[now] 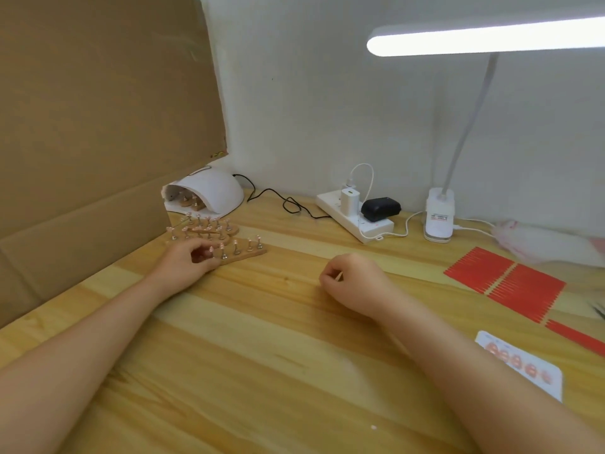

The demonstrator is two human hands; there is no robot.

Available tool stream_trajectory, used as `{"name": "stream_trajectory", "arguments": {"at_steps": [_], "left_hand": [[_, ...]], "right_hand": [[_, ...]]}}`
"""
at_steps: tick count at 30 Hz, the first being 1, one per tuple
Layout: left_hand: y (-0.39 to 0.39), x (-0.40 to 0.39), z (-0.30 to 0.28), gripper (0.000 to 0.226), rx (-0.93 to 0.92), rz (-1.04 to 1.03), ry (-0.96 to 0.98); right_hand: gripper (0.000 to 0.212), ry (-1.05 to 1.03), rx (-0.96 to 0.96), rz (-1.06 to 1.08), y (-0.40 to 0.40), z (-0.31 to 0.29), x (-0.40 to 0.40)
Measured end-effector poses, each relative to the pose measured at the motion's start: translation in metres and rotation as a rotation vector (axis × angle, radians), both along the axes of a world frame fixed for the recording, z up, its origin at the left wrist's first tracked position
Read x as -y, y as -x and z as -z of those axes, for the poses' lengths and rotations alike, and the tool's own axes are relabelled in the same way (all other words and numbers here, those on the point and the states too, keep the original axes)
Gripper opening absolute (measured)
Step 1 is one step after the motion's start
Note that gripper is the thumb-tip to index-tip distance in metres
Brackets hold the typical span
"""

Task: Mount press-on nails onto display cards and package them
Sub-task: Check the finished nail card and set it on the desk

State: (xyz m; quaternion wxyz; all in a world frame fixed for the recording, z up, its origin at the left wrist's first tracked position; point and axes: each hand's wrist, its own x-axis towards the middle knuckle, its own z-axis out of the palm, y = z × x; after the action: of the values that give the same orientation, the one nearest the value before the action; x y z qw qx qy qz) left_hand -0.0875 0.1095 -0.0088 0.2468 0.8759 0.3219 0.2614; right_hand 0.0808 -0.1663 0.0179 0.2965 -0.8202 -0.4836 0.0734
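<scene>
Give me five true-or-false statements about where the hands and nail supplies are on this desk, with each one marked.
1. The left hand grips the nearest wooden nail stand. True.
2. The display card lies under the nail lamp. False: it lies near the right forearm.
3. The right hand rests flat and open. False: its fingers are curled, pinching something thin.
4. The red strips lie to the right. True.
5. The desk lamp is off. False: it glows.

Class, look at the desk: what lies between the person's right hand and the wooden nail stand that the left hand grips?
In the head view, only bare wooden desk separates the right hand from the nail stand held by the left hand.
</scene>
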Motion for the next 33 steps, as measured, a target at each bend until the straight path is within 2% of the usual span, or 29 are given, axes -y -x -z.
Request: {"name": "stream_trajectory", "arguments": {"at_steps": [5,11,16,22,29,33], "left_hand": [[-0.038,0.048,-0.002,0.035,0.027,0.125,-0.053],[-0.073,0.095,-0.008,0.028,-0.032,0.277,-0.148],[-0.086,0.126,-0.015,0.029,-0.165,0.472,-0.407],[-0.105,0.179,-0.021,0.017,0.087,0.615,-0.598],[-0.151,0.252,-0.020,0.004,0.254,0.691,-0.590],[-0.168,0.273,-0.012,0.002,0.241,0.692,-0.526]], "right_hand": [[0.014,-0.171,0.075,0.106,-0.016,-0.010,0.056],[0.015,-0.172,0.094,0.247,-0.036,-0.006,0.117],[0.015,-0.181,0.040,0.319,-0.044,0.004,0.134],[0.010,-0.246,-0.053,0.391,-0.057,0.006,0.149],[0.038,-0.233,-0.170,0.572,-0.077,0.008,0.179],[0.036,-0.264,-0.324,0.589,-0.091,0.007,0.198]]}}
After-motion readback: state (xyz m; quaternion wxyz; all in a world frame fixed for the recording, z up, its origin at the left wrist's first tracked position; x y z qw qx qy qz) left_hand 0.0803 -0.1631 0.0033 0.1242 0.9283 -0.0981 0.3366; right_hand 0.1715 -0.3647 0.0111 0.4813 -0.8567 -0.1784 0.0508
